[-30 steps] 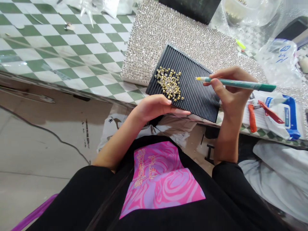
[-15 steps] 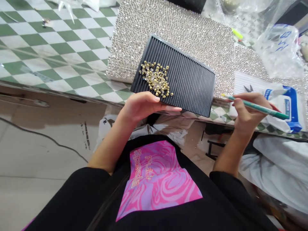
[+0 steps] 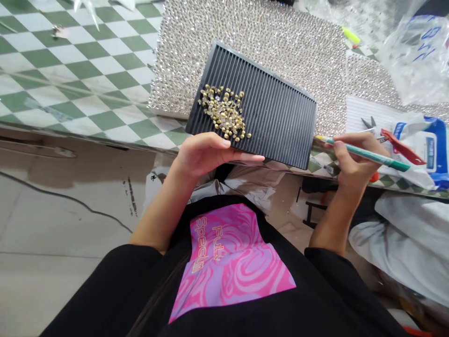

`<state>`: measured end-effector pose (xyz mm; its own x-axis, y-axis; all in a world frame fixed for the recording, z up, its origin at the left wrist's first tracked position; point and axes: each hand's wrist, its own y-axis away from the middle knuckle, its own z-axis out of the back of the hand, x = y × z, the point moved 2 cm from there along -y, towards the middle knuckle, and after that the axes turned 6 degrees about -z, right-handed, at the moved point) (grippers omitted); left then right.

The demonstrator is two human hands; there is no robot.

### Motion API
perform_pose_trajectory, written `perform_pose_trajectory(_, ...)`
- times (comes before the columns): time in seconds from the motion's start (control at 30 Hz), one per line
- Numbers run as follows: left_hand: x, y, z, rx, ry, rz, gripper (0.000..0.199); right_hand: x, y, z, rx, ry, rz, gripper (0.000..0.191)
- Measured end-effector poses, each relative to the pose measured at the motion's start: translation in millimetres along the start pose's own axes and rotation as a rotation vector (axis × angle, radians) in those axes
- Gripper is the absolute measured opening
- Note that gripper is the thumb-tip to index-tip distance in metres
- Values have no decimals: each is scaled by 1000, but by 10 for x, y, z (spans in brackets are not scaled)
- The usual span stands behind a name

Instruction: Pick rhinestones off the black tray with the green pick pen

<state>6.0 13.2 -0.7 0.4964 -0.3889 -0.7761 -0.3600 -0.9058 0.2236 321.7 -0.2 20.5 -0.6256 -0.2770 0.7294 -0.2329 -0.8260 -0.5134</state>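
Observation:
My left hand (image 3: 206,152) grips the near edge of a black ridged tray (image 3: 277,112), thumb on top and the other fingers partly under it. A heap of small gold-backed rhinestones (image 3: 226,112) lies on the tray's left half, just beyond my thumb. My right hand (image 3: 358,157) pinches a green pencil-like stick (image 3: 375,157) with a yellowish tip. That tip points left, close to the tray's right edge; whether it touches cannot be told. Under and behind the tray spreads a sheet covered in silvery rhinestones (image 3: 252,28).
Right of my right hand lie red-handled scissors (image 3: 403,146) and a blue-and-white wipes packet (image 3: 438,152). Clear plastic bags (image 3: 417,61) and a yellow marker (image 3: 351,35) are farther back. A green-and-white checked cloth (image 3: 87,65) covers the table, whose front edge runs below the tray.
My right hand has moved left with the stick, bringing its tip closer to the tray. The scissors' red handles now show more. The view has shifted slightly; my left hand keeps its hold.

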Motion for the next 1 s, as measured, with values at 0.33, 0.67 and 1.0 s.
perform_pose_trajectory(0.33,-46,32,-55,22,139,-11,15,73,-41,-38,-158,-181,98,16)
perform_pose_trajectory(0.67,-53,28,-76,39,123,-27,12,120,100,-186,-131,34,99,13)
perform_pose_trajectory(1.0,19,-9,39,19,14,-15,18,66,118,-179,-71,83,97,16)
